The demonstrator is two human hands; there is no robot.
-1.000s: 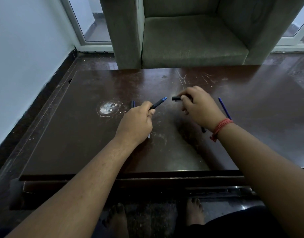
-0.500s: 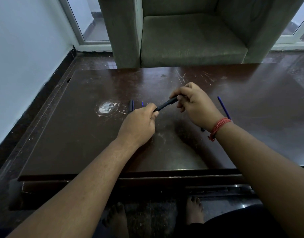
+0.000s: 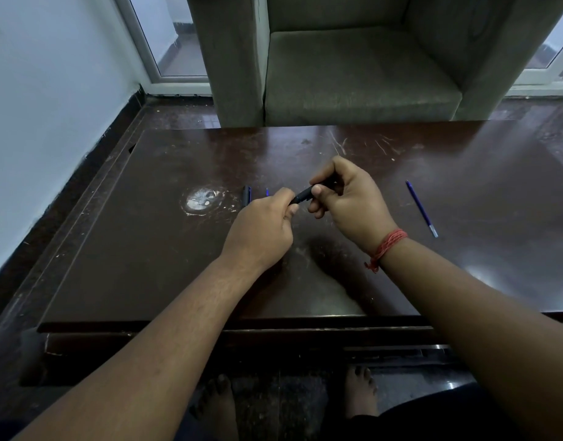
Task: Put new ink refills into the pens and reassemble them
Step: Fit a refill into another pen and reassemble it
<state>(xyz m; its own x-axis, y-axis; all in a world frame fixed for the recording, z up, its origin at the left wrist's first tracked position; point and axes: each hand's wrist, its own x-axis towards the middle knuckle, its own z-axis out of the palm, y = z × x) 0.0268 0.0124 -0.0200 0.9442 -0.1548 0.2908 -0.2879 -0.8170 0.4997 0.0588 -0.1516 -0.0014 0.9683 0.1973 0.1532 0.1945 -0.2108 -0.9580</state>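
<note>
Both hands are on one dark pen (image 3: 304, 196), held just above the middle of the brown counter (image 3: 146, 249): the left hand (image 3: 261, 230) pinches its near end, the right hand (image 3: 347, 202) is curled around its far end. A blue refill (image 3: 422, 209) lies well to the right, and a small dark pen part (image 3: 247, 195) rests just left of the hands.

Black pen (image 3: 304, 196), blue refill (image 3: 421, 208), dark brown table (image 3: 146, 249), red wrist thread (image 3: 389, 246).
</note>
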